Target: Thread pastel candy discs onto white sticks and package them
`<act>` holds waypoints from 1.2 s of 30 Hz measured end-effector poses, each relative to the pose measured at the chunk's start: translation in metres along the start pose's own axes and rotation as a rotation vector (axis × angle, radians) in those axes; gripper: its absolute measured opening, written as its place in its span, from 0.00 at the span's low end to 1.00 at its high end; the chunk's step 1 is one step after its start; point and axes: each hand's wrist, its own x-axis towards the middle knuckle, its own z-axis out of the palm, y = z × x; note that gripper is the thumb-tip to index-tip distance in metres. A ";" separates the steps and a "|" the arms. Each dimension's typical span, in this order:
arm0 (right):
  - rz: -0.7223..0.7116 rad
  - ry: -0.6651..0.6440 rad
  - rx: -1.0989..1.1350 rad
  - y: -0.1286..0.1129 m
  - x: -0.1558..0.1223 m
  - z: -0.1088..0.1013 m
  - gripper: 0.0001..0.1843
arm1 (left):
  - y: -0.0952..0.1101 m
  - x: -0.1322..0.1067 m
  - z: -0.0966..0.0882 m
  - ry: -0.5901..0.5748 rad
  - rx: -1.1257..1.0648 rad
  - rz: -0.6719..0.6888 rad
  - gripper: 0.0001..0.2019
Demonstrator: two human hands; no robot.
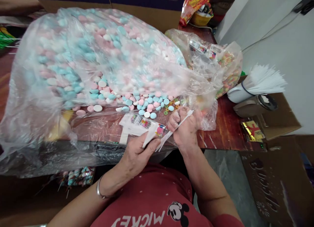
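My left hand (134, 151) is closed, its thumb pressing a thin white piece (149, 137) against the fingers; whether this is part of a packet I cannot tell. My right hand (185, 129) is curled around a few thin white strips (181, 122), which slant down toward the left thumb. Just beyond the left fingers, printed white packets (137, 123) lie at the table's front edge. Pink, blue and white round candies (149, 104) are spilled behind the packets, with small ring-shaped pieces (168, 107) near the right hand.
A large clear bag of candies (105, 50) covers much of the table (227, 122). To its right lies another clear bag (228, 63) with colourful pieces. White sticks (263, 79) stand in a white jug (236, 93) beside a cardboard box (282, 115).
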 end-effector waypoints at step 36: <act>-0.091 0.038 0.148 -0.019 0.010 -0.006 0.22 | 0.029 0.046 -0.033 0.558 -0.917 -0.002 0.11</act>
